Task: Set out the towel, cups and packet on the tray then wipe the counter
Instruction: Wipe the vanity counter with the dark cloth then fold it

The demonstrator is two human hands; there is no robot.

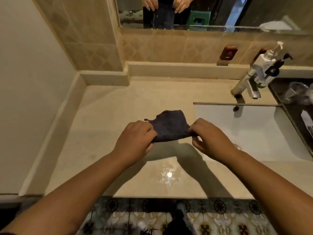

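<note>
A small dark blue cloth (170, 126) lies folded on the beige counter (105, 133), just left of the sink. My left hand (135, 141) pinches its near left corner and my right hand (211, 139) pinches its near right corner. At the far right stands a dark tray (277, 92) holding clear glass cups (295, 94) and a white packet (307, 117), partly cut off by the frame edge.
A white sink (250, 133) sits right of the cloth, with a chrome tap (249, 82) behind it. Soap bottles (269, 60) stand by the tap. A mirror (203, 12) and a tiled wall rise at the back. Patterned floor tiles (169, 217) show below the counter edge.
</note>
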